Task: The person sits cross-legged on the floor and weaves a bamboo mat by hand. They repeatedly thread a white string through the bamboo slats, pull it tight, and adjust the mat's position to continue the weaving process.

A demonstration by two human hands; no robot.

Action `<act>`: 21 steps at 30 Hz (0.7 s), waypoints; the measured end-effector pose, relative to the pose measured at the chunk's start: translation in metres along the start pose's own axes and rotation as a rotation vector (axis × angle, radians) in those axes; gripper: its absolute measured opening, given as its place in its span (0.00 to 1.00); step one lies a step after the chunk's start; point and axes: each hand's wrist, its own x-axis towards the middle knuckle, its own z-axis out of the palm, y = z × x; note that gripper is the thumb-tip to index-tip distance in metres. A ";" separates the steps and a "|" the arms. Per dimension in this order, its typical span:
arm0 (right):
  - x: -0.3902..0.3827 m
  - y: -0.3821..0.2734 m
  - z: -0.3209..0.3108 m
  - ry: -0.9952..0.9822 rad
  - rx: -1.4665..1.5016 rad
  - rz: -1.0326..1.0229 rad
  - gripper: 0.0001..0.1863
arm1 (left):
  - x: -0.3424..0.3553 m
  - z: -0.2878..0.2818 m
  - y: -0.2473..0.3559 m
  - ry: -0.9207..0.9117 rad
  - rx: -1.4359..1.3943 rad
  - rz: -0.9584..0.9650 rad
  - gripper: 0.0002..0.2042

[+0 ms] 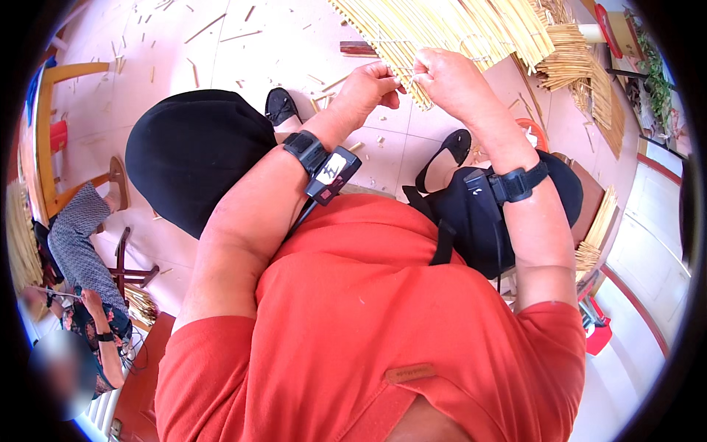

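Note:
A panel of pale straw-coloured stalks (442, 29), tied side by side with thin cord, reaches in from the top of the view. Its narrow near-left corner comes down between my two hands. My left hand (366, 92) is closed in a pinch at the panel's left edge; what its fingertips hold is too small to make out. Curled over the ends of the stalks, my right hand (451, 79) grips the panel's near corner. Its fingertips are partly hidden.
Cut stalk pieces (195, 72) litter the tiled floor. Bundles of stalks (571, 55) lie at the upper right, near a red-rimmed container (532, 132). At the left are a wooden chair (48, 140) and a seated person (85, 250). Dark wooden strips (357, 48) lie beside the panel.

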 end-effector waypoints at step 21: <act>0.001 -0.024 -0.049 -0.236 0.293 0.306 0.16 | 0.005 -0.007 0.033 0.085 -0.355 -0.011 0.15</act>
